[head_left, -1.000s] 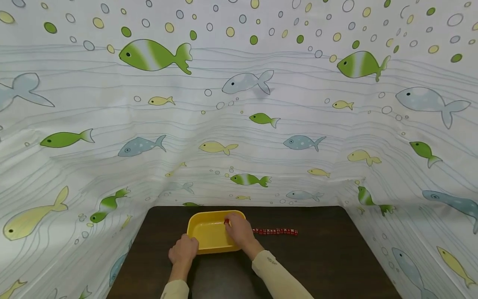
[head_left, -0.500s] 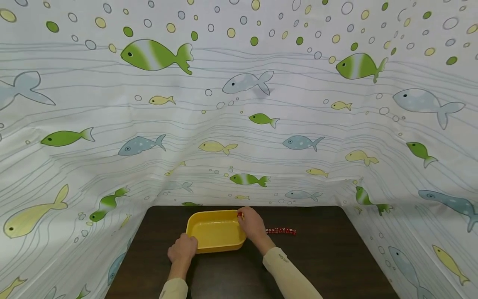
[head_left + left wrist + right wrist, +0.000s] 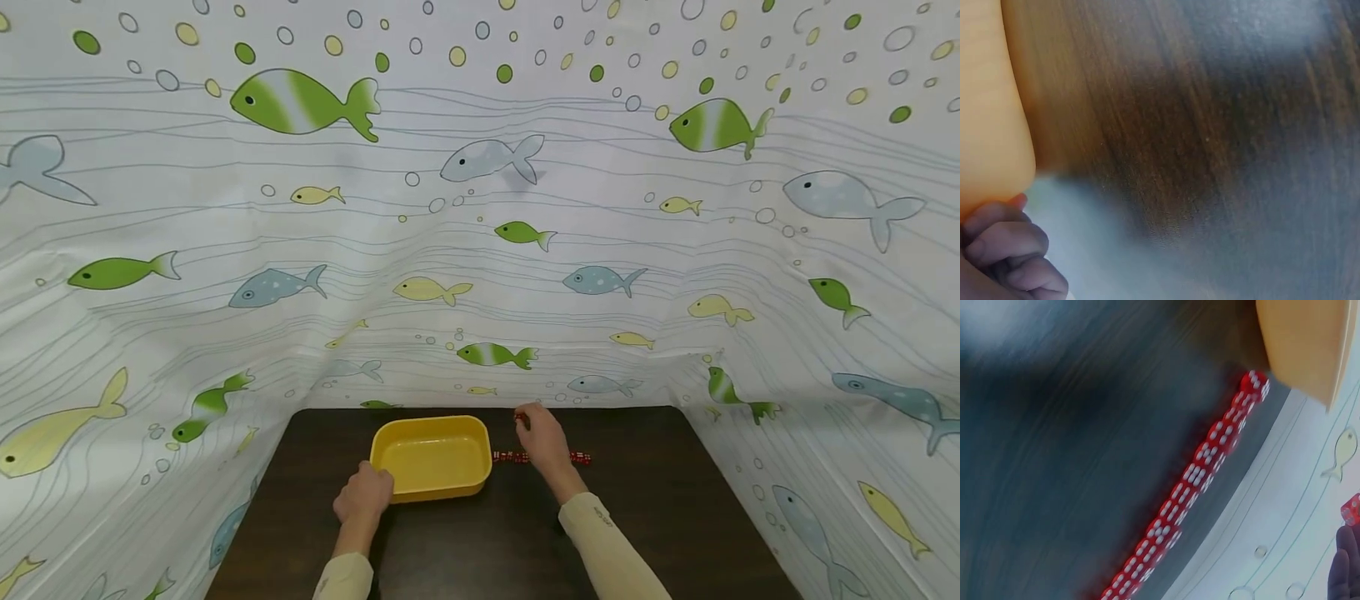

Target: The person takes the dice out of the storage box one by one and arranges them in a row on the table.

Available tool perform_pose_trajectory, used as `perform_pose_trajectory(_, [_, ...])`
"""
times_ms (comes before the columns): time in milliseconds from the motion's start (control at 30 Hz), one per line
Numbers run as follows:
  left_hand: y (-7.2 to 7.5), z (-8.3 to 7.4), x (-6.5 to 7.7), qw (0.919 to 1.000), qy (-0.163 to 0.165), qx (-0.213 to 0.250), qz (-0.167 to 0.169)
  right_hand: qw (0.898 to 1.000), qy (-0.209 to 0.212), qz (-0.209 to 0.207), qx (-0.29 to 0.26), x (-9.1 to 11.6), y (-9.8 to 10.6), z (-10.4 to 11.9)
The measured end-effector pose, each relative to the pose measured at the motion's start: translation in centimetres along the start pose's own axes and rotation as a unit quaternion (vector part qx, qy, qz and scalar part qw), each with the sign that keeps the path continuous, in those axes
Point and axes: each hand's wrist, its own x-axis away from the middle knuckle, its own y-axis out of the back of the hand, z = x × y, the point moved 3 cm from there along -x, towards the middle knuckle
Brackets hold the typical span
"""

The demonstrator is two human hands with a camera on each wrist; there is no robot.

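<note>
A yellow plastic tray sits on the dark table, its smooth wall large in the left wrist view. My left hand grips the tray's near left corner, fingers curled at the rim. Right of the tray runs a straight row of red dice with white pips, set side by side. My right hand is over the row and hides its middle in the head view. Thumb and fingers pinch a single red die, held apart from the row.
The dark wooden table ends at a far edge behind the tray. A white curtain printed with fish hangs behind it and along both sides. The row's left end lies close to the tray's right side.
My right hand has moved right, from the tray's right part to over the row, still pinching a die. The row's left end now shows beside the tray. The left hand keeps its grip.
</note>
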Motion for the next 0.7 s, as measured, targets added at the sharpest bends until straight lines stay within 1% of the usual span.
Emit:
perform_pose_trajectory(167, [0.0, -0.1, 0.0, 1.0000, -0.003, -0.006, 0.005, 1.000, -0.007, -0.005, -0.011, 0.3, 1.3, -2.3])
perform_pose_trajectory(300, [0.3, -0.1, -0.1, 0.9999, -0.008, -0.010, -0.001, 0.999, -0.026, -0.015, -0.029, 0.6, 2.2, -4.3])
perform_pose_trajectory(400, [0.3, 0.0, -0.2, 0.9999, -0.008, -0.010, 0.002, 0.998, -0.043, -0.017, -0.034, 1.0, 2.8, -5.8])
perform_pose_trajectory(633, [0.4, -0.1, -0.1, 0.9999, -0.004, -0.005, 0.008, 0.996, -0.075, -0.019, -0.050, 1.7, 4.3, -8.0])
perform_pose_trajectory(700, [0.3, -0.1, -0.2, 0.9999, -0.004, -0.007, 0.010, 0.995, -0.086, -0.019, -0.046, 1.9, 4.7, -8.7])
